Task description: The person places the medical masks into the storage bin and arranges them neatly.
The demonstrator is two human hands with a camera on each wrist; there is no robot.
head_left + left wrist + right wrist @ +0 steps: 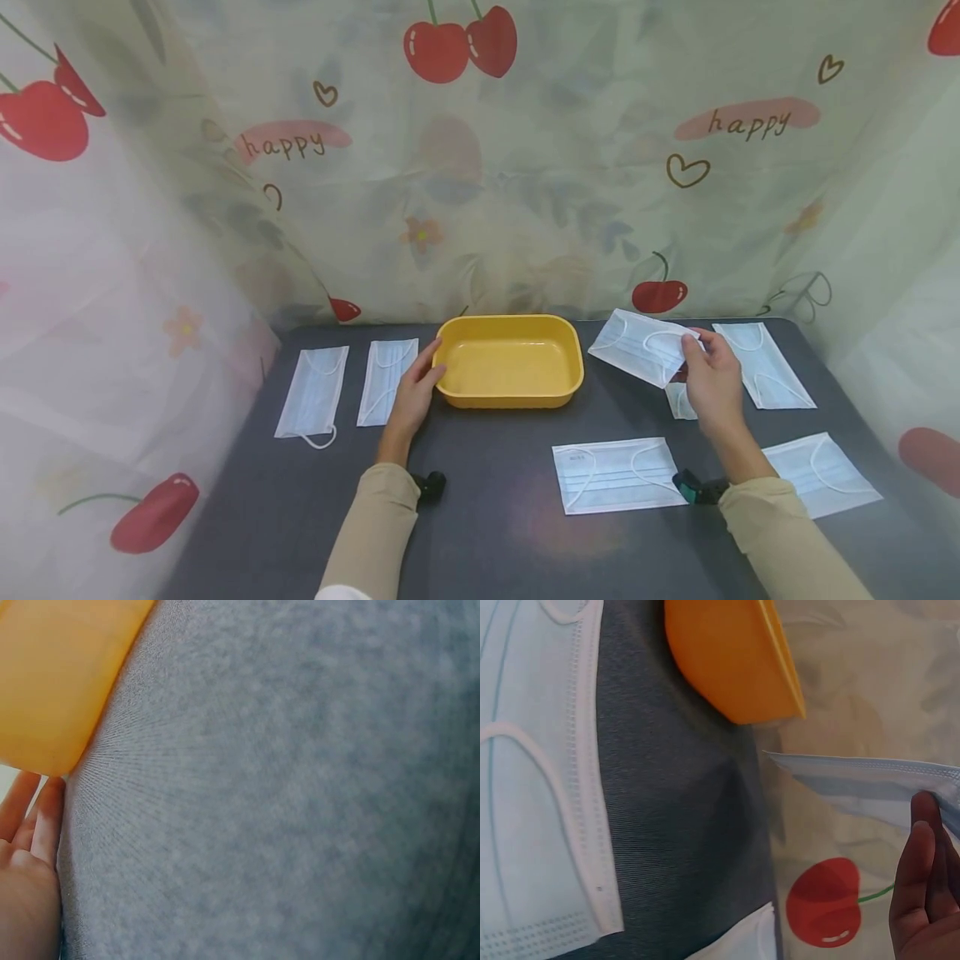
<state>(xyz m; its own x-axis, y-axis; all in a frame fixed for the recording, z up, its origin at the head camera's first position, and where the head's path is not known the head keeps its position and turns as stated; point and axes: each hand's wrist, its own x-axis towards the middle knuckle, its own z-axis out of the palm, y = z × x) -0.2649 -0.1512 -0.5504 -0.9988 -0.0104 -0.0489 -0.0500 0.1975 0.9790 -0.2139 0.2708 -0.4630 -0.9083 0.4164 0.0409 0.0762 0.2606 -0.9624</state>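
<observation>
head view: your right hand (712,379) pinches the lifted mask (641,346); keep it flat, left hand (414,392) resting open-fingered on the tray (510,396).

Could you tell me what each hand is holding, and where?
The right hand pinches a face mask at its right edge; the left hand only touches the yellow tray.

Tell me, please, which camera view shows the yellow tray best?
The head view: the whole yellow tray shows, with the left hand against its left end. The left wrist view catches only one blurred corner of it; the right wrist view shows just part of its outer wall and rim.
</observation>
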